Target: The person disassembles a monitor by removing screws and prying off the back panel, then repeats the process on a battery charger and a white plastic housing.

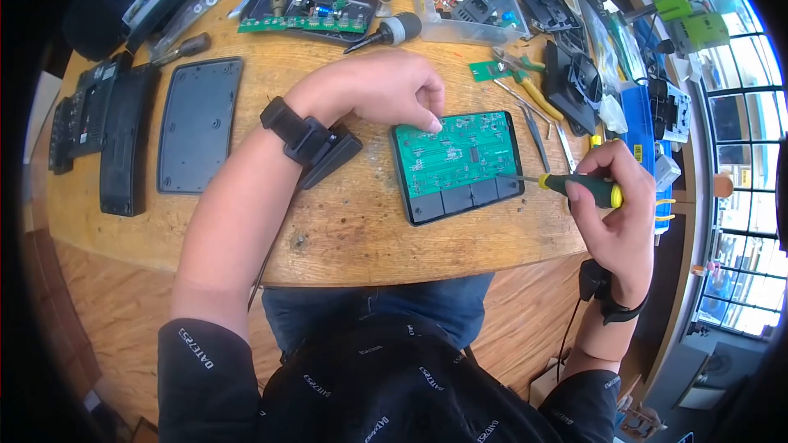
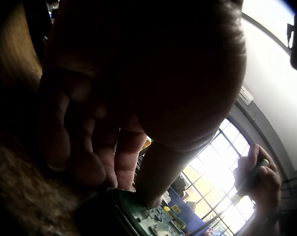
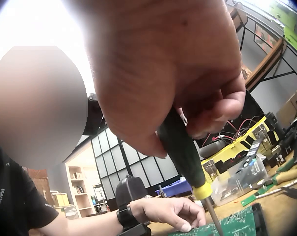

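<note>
A green circuit board (image 1: 451, 152) lies in a dark shallow plastic casing (image 1: 443, 207) on the wooden bench. My right hand (image 1: 620, 205) grips a screwdriver (image 1: 574, 187) by its dark green and yellow handle. Its shaft slants left in the head view, with the tip at the board's lower right part. In the right wrist view the shaft (image 3: 213, 215) points down onto the board. My left hand (image 1: 394, 92) is at the casing's far left corner; its thumb (image 2: 161, 182) presses on the board's edge, while the other fingers hang loosely bent beside the casing.
A dark cover (image 1: 199, 127) and a long black housing (image 1: 127, 139) lie to the left. At the back are an open casing with boards (image 1: 308, 12), a microphone (image 1: 394, 30) and a clear bin (image 1: 468, 20). Pliers (image 1: 529, 86) and tweezers (image 1: 535, 135) lie right of the board.
</note>
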`<action>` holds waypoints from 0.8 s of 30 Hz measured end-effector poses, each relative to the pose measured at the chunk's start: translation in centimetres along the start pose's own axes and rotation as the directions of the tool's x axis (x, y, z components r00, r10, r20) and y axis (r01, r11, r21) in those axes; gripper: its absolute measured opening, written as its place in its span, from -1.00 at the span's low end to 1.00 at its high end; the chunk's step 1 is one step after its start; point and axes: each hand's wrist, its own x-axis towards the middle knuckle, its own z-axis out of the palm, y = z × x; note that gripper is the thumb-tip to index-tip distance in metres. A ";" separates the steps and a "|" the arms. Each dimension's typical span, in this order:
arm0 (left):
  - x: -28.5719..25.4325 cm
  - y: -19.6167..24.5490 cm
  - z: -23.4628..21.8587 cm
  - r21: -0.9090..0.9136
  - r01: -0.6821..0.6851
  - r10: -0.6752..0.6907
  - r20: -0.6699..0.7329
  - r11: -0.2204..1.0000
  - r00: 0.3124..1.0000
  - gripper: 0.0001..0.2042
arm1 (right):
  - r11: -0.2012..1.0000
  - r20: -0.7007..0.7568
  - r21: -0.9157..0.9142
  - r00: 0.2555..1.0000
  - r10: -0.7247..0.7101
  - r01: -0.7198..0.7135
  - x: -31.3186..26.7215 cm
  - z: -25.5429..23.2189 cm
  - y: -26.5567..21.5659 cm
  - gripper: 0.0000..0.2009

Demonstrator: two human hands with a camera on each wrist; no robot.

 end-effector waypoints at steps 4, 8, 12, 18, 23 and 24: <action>0.0 0.0 0.0 -0.010 0.006 -0.006 0.007 1.000 1.000 -0.69 | 0.992 -0.022 -0.061 0.994 -0.112 0.110 0.3 -0.2 0.1 -0.80; 0.0 0.0 0.0 -0.004 0.012 -0.012 -0.003 1.000 1.000 -0.69 | 0.995 0.060 -0.087 0.997 -0.042 0.047 -0.2 -0.8 -0.2 -0.80; 0.0 -0.1 0.1 0.013 0.002 -0.002 -0.013 1.000 1.000 -0.68 | 0.990 0.052 -0.098 0.993 0.105 -0.099 -0.3 -0.7 0.3 -0.78; 0.0 -0.2 0.1 0.020 -0.023 0.023 -0.009 1.000 1.000 -0.68 | 0.993 0.037 -0.111 0.998 -0.044 0.048 0.2 -0.7 0.2 -0.77; 0.1 -0.4 0.2 0.022 -0.040 0.040 -0.024 0.999 0.999 -0.68 | 0.991 -0.007 -0.123 0.999 -0.050 0.049 0.4 -0.4 0.0 -0.80; 0.1 -0.4 0.2 0.026 -0.035 0.035 -0.025 0.999 0.999 -0.68 | 0.991 -0.006 -0.125 0.999 -0.050 0.049 0.6 -0.5 -0.1 -0.80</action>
